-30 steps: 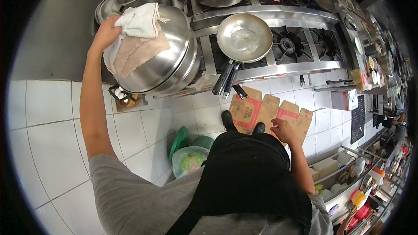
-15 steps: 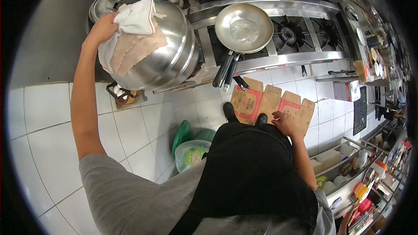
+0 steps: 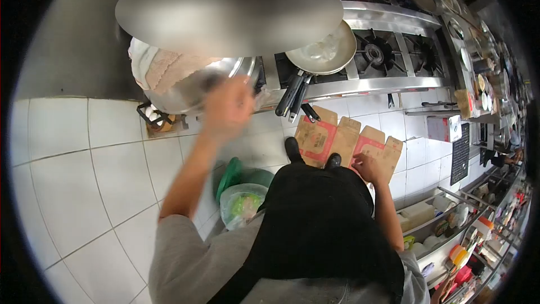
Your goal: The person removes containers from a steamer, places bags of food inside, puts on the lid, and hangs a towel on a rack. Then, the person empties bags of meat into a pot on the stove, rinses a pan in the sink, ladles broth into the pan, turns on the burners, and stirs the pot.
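Observation:
My left hand (image 3: 229,104), smeared by motion, is in front of a large steel pot (image 3: 183,93); its fingers cannot be made out. Over the left side of the pot lie a beige cloth (image 3: 171,68) and a white cloth (image 3: 138,59), apart from the hand. A grey blurred oval hides the pot's upper part and the back of the stove. My right hand (image 3: 365,168) hangs low beside my black apron (image 3: 320,219), fingers loosely curled and apart, nothing seen in it. Beneath it lies flattened cardboard (image 3: 346,138).
Stacked frying pans (image 3: 332,59) rest on the stove (image 3: 388,81), their black handles jutting past its front edge. A lidded green bin (image 3: 244,200) stands by my left side. Low on the left is a box of eggs (image 3: 154,118). Shelves (image 3: 439,236) with containers run along the right.
My left hand has let go of the white cloth and moved right and down across the pot. The cloths stay on the pot. My right hand has barely moved.

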The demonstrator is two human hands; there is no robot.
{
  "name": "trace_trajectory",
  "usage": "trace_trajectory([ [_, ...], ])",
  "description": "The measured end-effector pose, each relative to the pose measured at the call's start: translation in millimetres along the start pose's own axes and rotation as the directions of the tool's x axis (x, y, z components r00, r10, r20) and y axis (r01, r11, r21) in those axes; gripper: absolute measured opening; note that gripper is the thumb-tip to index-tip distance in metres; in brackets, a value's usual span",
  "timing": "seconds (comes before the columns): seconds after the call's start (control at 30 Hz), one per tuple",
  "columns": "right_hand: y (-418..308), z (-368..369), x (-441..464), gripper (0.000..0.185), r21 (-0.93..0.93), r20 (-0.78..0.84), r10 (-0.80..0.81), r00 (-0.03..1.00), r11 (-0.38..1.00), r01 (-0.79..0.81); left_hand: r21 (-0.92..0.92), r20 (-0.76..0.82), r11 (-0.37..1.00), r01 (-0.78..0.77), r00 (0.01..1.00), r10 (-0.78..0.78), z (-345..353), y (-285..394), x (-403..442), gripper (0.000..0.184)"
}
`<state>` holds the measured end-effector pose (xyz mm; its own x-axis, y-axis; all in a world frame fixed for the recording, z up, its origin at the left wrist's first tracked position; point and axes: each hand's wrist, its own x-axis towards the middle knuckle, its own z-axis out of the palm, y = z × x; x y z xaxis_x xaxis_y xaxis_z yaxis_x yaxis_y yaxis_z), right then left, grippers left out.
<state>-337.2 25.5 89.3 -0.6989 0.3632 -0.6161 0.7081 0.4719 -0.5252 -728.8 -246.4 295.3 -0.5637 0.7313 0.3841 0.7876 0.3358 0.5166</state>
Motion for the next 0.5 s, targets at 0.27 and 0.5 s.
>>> trace_trajectory([
  [0.27,41,20,-43,0.029,-0.002,0.078,0.043,0.996,0.999,-0.043,0.384,0.079,0.855,0.349,0.910,-0.407,268,-148,-116,0.051],
  [0.5,2,-16,-32,0.028,-0.277,0.312,0.114,0.943,0.961,-0.025,0.073,-0.027,0.796,0.601,0.799,-0.601,262,-141,-183,0.025],
])
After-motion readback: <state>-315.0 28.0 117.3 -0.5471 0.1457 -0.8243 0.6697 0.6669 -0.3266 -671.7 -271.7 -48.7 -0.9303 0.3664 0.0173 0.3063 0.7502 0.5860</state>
